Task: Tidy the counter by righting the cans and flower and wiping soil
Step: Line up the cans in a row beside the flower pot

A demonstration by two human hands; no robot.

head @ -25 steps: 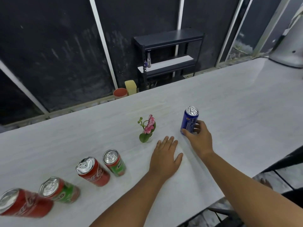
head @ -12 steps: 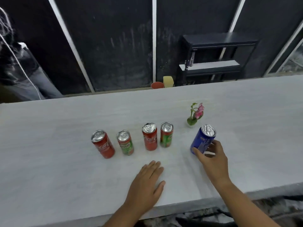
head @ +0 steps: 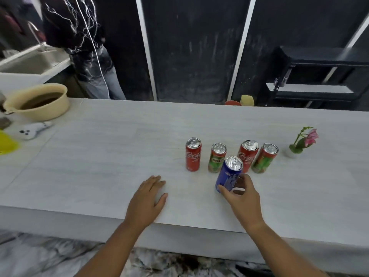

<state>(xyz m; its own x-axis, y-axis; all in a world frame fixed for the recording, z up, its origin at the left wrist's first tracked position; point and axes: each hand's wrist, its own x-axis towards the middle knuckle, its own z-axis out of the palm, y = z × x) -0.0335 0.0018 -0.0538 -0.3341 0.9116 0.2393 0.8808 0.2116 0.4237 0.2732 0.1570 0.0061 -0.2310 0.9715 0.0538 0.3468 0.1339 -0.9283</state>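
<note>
Hands come first, nearest the front edge of the pale surface [head: 99, 166]. The left hand [head: 146, 200] lies flat, palm down, fingers [head: 154, 181] together and stretched forward, thumb out to the side, holding nothing. The right hand [head: 242, 196] is wrapped round the lower part of a blue can [head: 228, 173], thumb on its left side, fingers [head: 244, 179] curled round the right; the can leans with its silver top tipped away from the person. Whether its base touches the surface cannot be told.

Just behind the blue can stands a row of four upright cans: a red can [head: 193, 154] at the left, a green can [head: 217, 157] beside it, a second red can [head: 248, 154] partly hidden by the blue one, and a second green can [head: 264, 157] at the right. To the right of the row, a little apart, a pink flower [head: 302, 140] stands upright in a small white pot.

Well off to the left lie a yellow cloth [head: 7, 144] at the frame edge, a white game controller [head: 33, 129], and behind it a cream basin [head: 38, 102] with brown contents. Past the far edge, an orange pot [head: 232, 102] and a yellow sponge [head: 247, 100] show against the dark wall, a black shelf [head: 319, 76] stands at the right, and another person in dark clothing [head: 79, 37] stands at the far left by a sink [head: 30, 60].
</note>
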